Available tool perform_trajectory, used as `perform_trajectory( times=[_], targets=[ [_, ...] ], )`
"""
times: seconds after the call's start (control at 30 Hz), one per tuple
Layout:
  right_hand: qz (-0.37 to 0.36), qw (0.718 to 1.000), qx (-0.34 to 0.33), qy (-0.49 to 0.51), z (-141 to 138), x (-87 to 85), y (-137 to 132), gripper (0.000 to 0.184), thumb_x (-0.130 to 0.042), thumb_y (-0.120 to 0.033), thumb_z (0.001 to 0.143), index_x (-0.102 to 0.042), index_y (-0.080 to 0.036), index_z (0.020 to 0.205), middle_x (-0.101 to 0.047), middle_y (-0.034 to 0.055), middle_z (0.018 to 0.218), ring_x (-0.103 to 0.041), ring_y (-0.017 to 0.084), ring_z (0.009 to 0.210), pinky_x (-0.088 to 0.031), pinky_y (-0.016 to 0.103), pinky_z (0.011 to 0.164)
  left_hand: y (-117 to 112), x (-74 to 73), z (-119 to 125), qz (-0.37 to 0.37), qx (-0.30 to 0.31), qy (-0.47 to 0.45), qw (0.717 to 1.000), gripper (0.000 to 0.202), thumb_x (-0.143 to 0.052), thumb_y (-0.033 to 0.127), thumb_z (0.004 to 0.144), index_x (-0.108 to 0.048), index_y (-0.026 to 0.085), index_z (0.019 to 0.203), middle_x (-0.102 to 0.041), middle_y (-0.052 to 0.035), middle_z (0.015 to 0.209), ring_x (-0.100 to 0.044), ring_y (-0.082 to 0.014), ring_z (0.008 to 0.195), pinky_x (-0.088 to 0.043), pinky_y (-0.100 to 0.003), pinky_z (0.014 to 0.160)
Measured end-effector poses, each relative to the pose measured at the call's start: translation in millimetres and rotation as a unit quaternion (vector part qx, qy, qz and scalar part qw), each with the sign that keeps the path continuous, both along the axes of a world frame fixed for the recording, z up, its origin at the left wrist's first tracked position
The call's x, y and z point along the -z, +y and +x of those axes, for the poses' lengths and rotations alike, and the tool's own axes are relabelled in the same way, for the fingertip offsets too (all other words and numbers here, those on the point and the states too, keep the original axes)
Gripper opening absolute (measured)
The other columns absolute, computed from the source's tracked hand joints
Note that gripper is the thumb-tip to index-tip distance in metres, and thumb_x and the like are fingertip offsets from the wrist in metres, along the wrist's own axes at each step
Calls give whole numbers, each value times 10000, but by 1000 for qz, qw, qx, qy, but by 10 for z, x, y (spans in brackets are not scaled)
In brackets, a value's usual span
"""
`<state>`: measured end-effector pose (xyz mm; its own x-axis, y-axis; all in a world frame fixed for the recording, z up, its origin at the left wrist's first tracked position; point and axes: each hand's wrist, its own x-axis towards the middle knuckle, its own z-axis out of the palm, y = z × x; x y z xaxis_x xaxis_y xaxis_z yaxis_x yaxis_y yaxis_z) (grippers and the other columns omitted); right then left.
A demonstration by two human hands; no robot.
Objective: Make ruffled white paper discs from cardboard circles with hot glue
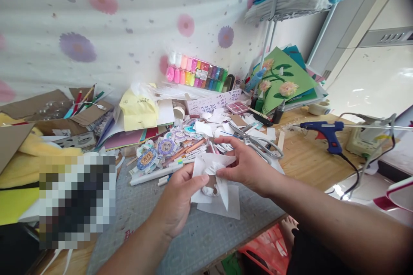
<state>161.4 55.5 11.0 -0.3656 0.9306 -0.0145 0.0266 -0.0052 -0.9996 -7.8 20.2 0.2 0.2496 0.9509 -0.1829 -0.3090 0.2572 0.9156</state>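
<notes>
A cardboard box (93, 116) held pencils (78, 99). Over the grey mat (129, 206), the left hand (179, 200) pinched the left of white paper (197, 172); the right hand (248, 166) pinched its upper right, index finger (227, 140) extended. The narrow flap's (223, 193) long axis pointed nearward.

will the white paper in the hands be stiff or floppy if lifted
The white paper is probably light, as it looks thin. It likely creases easily: parts between the left hand and right hand look crumpled. Those soft folds suggest it's fairly floppy.
</notes>
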Motion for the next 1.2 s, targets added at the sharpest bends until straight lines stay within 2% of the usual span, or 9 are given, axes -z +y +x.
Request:
perform_trajectory(
  times=[0.07,0.13,0.2,0.3,0.43,0.53,0.77,1.03,1.2],
  targets=[
    [19,999,-15,-26,20,3,-1,573,-685,-99,623,-486,-260,1135,-602,-56,685,-562,130,557,-404,238,505,15,27,-5,-9,2,36,999,248,-672,172,743,-682,128,987,-730,-68,771,-614,-139,617,-461,-237,586],
    [15,1000,-22,-3,34,10,-9,560,-706,-131,640,-493,-259,1142,-599,-56,679,-563,126,573,-406,239,524,18,47,-1,-5,-10,52,999,244,-675,157,734,-680,136,977,-735,-62,774,-626,-146,630,-471,-246,600],
    [-24,996,-17,78,51,26,-25,525,-709,-228,693,-469,-248,1160,-608,-52,672,-566,119,577,-419,247,557,15,50,6,-1,-29,43,999,267,-676,163,737,-673,146,1004,-743,-72,836,-653,-170,688,-493,-277,656],
    [-91,980,-3,179,82,88,-61,405,-672,-353,762,-471,-215,1085,-644,-19,715,-593,120,607,-452,271,616,17,35,16,-7,-59,-3,998,309,-677,176,743,-668,150,1051,-744,-89,924,-675,-200,765,-508,-316,724],
    [-144,971,-2,188,101,218,-114,345,-685,-379,768,-490,-199,989,-651,-4,744,-607,126,630,-473,276,606,33,35,27,-12,-78,-48,996,336,-673,177,755,-664,155,1090,-750,-88,933,-684,-198,769,-516,-306,723],
    [-155,967,-9,200,82,258,-145,389,-732,-358,729,-495,-201,995,-640,-15,755,-599,116,638,-472,257,595,34,50,42,-12,-74,-56,996,357,-686,173,742,-664,155,1098,-753,-91,931,-687,-206,769,-525,-316,722],
    [-147,970,14,190,20,178,-161,517,-806,-194,593,-493,-200,1005,-588,-74,645,-538,76,542,-383,200,536,-11,62,88,3,-94,-22,995,415,-718,191,716,-645,160,1124,-743,-94,971,-688,-228,817,-529,-351,759],
    [-86,985,31,145,-71,258,-119,428,-724,-119,611,-490,-213,957,-517,-107,586,-463,69,515,-339,204,532,-40,147,77,36,-114,53,991,450,-724,251,724,-617,178,1156,-715,-88,1054,-668,-244,898,-500,-332,767],
    [-93,985,19,143,-57,202,-110,413,-714,-180,642,-495,-205,992,-556,-77,650,-515,88,569,-374,232,570,-24,128,90,23,-117,24,993,419,-711,234,728,-619,156,1130,-726,-92,1004,-670,-242,881,-499,-323,740]
  ],
)
